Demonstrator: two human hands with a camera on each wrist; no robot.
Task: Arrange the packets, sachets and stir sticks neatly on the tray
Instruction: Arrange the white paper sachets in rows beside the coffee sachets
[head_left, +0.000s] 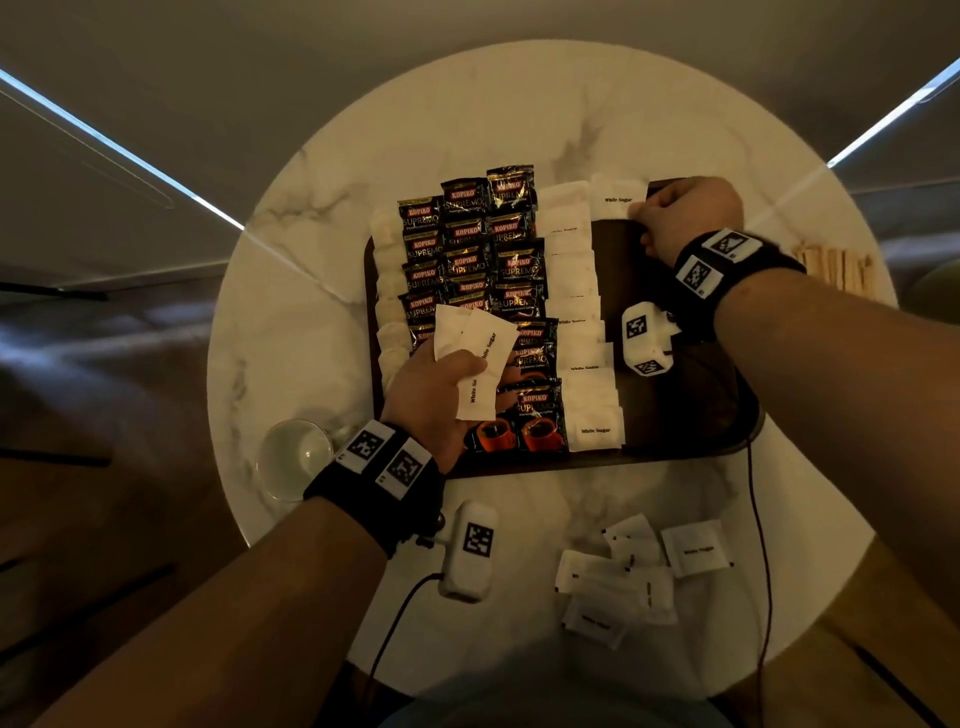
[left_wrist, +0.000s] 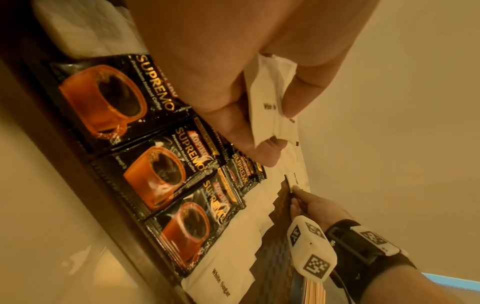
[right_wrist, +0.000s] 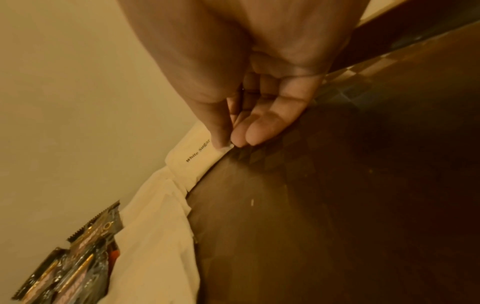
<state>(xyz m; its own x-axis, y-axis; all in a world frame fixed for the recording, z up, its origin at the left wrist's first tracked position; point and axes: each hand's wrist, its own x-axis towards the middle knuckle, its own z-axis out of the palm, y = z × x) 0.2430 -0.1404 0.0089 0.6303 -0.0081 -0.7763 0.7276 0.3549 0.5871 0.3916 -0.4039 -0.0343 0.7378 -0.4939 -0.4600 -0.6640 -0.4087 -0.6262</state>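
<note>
Dark wooden tray (head_left: 691, 410) sits mid-counter, its right half bare. Black Kopiko coffee packets (head_left: 470, 260) run in overlapping columns down its left-centre, orange cups showing on the nearest ones. A column of white sugar sachets (head_left: 576, 332) steps down just right of them, more white sachets (head_left: 387, 291) along the left edge. One top sachet (head_left: 618, 200) lies at the far edge, starting a new column. Two held sachets (head_left: 475, 364) hang tilted over the coffee. Loose sachets (head_left: 634, 577) lie scattered on the counter, near side; wooden stir sticks (head_left: 836, 267) lie off the tray, right.
</note>
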